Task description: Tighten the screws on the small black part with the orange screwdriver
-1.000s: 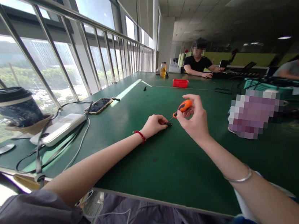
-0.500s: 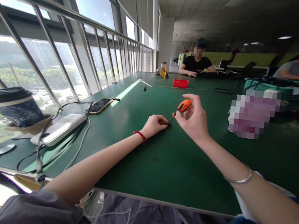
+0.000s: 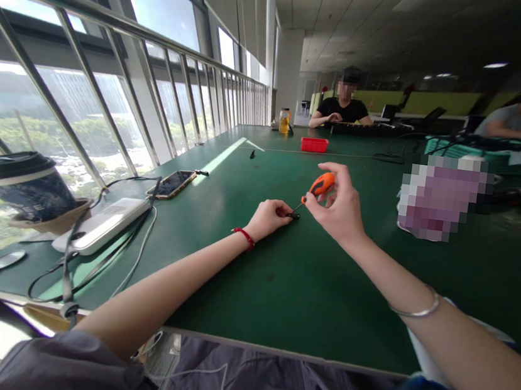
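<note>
My right hand (image 3: 339, 203) grips an orange-and-black screwdriver (image 3: 322, 185) by its handle, fingers bent round it. The shaft slants down to the left, and its tip meets a small black part (image 3: 294, 215) on the green table (image 3: 304, 301). My left hand (image 3: 271, 216) pinches that part at its left end and holds it against the tabletop. The fingers cover much of the part, so its exact kind cannot be made out.
A red tray (image 3: 314, 144) and a jar of amber liquid (image 3: 284, 122) stand farther back. On the left lie a phone (image 3: 174, 184), a white power bank (image 3: 107, 225), cables and a lidded cup (image 3: 24, 185). A person (image 3: 342, 107) sits across the table; a green basket (image 3: 479, 155) is at right.
The screwdriver handle has turned slightly in my right hand, showing more orange. My left hand and the black part stay put. The person opposite has shifted a hand.
</note>
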`<state>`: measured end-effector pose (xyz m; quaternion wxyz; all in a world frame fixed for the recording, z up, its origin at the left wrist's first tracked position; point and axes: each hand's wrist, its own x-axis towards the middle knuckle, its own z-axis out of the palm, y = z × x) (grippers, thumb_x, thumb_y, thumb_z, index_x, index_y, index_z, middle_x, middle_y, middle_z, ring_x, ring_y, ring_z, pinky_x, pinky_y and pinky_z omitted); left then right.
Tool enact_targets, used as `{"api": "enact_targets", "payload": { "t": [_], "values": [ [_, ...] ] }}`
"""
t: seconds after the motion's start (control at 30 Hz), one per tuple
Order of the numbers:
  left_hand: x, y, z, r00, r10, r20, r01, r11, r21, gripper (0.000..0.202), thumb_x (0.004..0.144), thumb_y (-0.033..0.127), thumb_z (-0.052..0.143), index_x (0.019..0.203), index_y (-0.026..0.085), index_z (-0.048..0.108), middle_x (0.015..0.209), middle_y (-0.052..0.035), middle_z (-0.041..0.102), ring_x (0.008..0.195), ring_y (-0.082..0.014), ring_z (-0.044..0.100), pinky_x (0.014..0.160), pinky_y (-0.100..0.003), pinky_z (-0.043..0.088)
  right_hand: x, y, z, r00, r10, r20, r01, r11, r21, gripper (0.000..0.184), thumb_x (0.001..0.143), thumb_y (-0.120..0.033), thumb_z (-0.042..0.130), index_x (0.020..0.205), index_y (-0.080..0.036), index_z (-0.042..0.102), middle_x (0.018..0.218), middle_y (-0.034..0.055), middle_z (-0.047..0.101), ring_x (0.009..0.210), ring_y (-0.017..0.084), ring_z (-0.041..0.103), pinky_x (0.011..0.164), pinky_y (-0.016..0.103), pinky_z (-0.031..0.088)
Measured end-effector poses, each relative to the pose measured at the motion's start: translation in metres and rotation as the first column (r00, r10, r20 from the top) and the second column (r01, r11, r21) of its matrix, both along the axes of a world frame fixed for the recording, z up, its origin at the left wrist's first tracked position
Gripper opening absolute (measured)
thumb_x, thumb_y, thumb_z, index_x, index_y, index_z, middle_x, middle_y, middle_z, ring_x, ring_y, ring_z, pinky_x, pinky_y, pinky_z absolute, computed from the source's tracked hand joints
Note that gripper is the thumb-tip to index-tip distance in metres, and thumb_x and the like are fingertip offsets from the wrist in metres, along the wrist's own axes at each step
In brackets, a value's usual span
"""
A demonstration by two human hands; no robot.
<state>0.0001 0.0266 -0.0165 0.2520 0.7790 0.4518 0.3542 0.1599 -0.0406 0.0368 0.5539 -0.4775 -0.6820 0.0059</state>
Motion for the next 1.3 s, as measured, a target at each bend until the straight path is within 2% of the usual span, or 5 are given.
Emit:
{"api": "enact_targets", "payload": {
  "t": [0.1, 0.3, 0.53, 0.77, 1.3],
  "values": [
    [0.0, 0.001, -0.001, 1.0, -0.004, 0.011, 0.004, 1.0, -0.001, 0.014, 0.067, 0.01, 0.066, 0.08, 0.012, 0.07, 0.074, -0.0035, 0.07, 0.068, -0.0124, 0.063, 0.067, -0.022, 0.052, 0.001, 0.001, 0.001, 1.0, -0.025, -0.017, 0.025, 1.0, 0.008, 0.051, 0.067, -0.038, 0.065, 0.113, -0.022, 0.049, 0.07, -0.0025, 0.056, 0.057, 0.015, 0.052, 0.053, 0.027, 0.038],
    [0.001, 0.002, -0.002, 1.0, 0.005, -0.003, -0.005, 1.0, 0.019, 0.014, 0.067, 0.011, 0.067, 0.08, 0.013, 0.071, 0.074, -0.0032, 0.07, 0.068, -0.0124, 0.062, 0.067, -0.022, 0.052, 0.0, -0.002, 0.005, 0.999, -0.036, -0.003, 0.036, 0.997, -0.075, 0.021, 0.074, -0.042, 0.059, 0.07, -0.021, 0.056, 0.059, -0.0009, 0.053, 0.055, 0.014, 0.05, 0.057, 0.028, 0.038],
    [0.0, 0.0, 0.0, 1.0, -0.003, 0.0, 0.003, 1.0, 0.008, 0.014, 0.067, 0.01, 0.065, 0.08, 0.012, 0.07, 0.075, -0.0038, 0.07, 0.068, -0.0124, 0.063, 0.067, -0.022, 0.052, 0.0, -0.001, 0.002, 0.999, 0.036, -0.016, -0.036, 0.999, -0.019, 0.044, 0.067, -0.033, 0.062, 0.109, -0.022, 0.053, 0.072, -0.0022, 0.057, 0.056, 0.014, 0.051, 0.052, 0.026, 0.037],
    [0.001, -0.001, 0.001, 1.0, 0.007, -0.017, -0.006, 1.0, 0.013, 0.014, 0.068, 0.011, 0.066, 0.08, 0.013, 0.07, 0.074, -0.0031, 0.07, 0.069, -0.0124, 0.063, 0.068, -0.022, 0.051, 0.0, -0.003, 0.002, 0.998, 0.031, 0.046, -0.028, 0.997, -0.073, 0.027, 0.077, -0.04, 0.053, 0.057, -0.021, 0.052, 0.054, 0.0004, 0.055, 0.052, 0.014, 0.049, 0.056, 0.027, 0.036],
    [-0.001, 0.004, -0.005, 0.999, -0.047, -0.002, 0.047, 0.999, 0.027, 0.014, 0.07, 0.014, 0.065, 0.083, 0.013, 0.07, 0.079, -0.0045, 0.071, 0.072, -0.0132, 0.064, 0.068, -0.023, 0.052, 0.011, 0.005, 0.004, 0.996, -0.016, -0.088, 0.012, 0.999, -0.045, 0.028, 0.076, -0.033, 0.049, 0.051, -0.022, 0.044, 0.054, 0.0007, 0.055, 0.055, 0.016, 0.055, 0.056, 0.028, 0.04]
  ]
}}
